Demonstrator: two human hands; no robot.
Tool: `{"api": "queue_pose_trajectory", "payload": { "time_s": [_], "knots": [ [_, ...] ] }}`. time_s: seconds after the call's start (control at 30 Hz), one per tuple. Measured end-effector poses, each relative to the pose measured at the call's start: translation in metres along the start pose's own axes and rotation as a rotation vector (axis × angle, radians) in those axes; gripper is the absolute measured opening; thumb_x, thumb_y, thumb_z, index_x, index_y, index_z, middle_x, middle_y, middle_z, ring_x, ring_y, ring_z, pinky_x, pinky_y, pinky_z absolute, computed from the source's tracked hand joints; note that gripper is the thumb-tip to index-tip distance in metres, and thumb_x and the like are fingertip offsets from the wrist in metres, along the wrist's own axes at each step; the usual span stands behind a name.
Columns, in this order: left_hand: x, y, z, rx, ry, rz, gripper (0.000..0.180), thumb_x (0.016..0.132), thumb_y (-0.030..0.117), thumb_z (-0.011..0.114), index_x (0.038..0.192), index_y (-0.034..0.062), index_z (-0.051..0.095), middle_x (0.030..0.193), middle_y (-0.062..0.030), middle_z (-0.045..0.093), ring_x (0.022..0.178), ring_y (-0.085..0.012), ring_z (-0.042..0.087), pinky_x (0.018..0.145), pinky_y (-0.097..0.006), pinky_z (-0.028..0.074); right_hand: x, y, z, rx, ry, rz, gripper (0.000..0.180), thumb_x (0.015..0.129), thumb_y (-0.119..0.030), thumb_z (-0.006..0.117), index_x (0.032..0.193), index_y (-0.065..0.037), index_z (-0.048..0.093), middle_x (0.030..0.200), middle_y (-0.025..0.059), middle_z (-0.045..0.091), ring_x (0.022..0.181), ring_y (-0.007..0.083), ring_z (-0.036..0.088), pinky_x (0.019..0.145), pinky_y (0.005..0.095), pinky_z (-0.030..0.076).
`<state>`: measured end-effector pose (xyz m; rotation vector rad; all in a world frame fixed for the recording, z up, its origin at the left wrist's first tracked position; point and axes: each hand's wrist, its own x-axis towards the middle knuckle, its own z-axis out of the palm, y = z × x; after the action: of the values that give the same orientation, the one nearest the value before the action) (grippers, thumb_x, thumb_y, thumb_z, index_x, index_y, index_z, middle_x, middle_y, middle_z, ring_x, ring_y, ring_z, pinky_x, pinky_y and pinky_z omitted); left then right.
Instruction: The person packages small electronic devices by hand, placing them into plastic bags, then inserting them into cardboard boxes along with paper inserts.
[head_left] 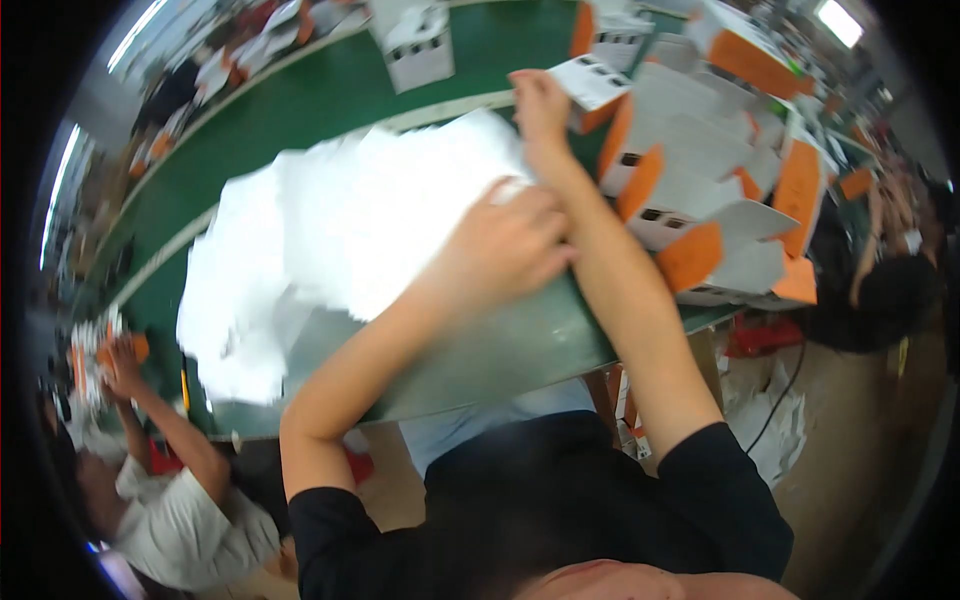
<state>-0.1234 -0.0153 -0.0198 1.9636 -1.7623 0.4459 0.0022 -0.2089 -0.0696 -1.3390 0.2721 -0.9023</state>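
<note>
A blurred pile of white sheets (340, 230) lies across the grey-green table (500, 350). My left hand (500, 245) rests on the pile's right edge with its fingers curled around a bit of white sheet. My right hand (540, 105) reaches farther out and grips a flat white-and-orange carton (592, 85) by its left edge. That carton sits at the near corner of a heap of similar cartons. My forearms cross close together, the right one passing just beside the left hand.
A big heap of flat white-and-orange cartons (710, 190) fills the table's right side. A green conveyor belt (330, 95) runs behind, carrying a white box (420, 45). One co-worker (160, 500) sits lower left, another person (890, 290) at the right.
</note>
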Motion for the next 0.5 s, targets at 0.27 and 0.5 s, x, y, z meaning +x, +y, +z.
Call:
{"api": "queue_pose_trajectory", "payload": {
  "time_s": [0.27,0.5],
  "knots": [
    [-0.023,0.025,0.037,-0.162,-0.004,0.161,0.025,0.089,0.031,0.066,0.081,0.0086,0.059,0.079,-0.0054,0.058,0.077,-0.0219,0.060,0.066,-0.036,0.048,-0.007,0.013,-0.010,0.079,-0.138,0.031,0.010,0.092,-0.010,0.065,0.097,-0.004,0.071,0.074,-0.0004,0.060,0.056,0.0063,0.049,0.049,0.0213,0.038],
    [-0.022,0.009,0.044,-0.298,-0.037,0.069,0.026,0.091,0.035,0.064,0.087,0.0097,0.067,0.083,-0.0086,0.065,0.083,-0.0274,0.066,0.072,-0.039,0.055,0.000,-0.006,-0.002,-0.080,-0.155,0.024,0.014,0.091,-0.019,0.064,0.081,-0.010,0.064,0.066,-0.0016,0.054,0.054,0.0092,0.047,0.049,0.0248,0.036]
  ]
}}
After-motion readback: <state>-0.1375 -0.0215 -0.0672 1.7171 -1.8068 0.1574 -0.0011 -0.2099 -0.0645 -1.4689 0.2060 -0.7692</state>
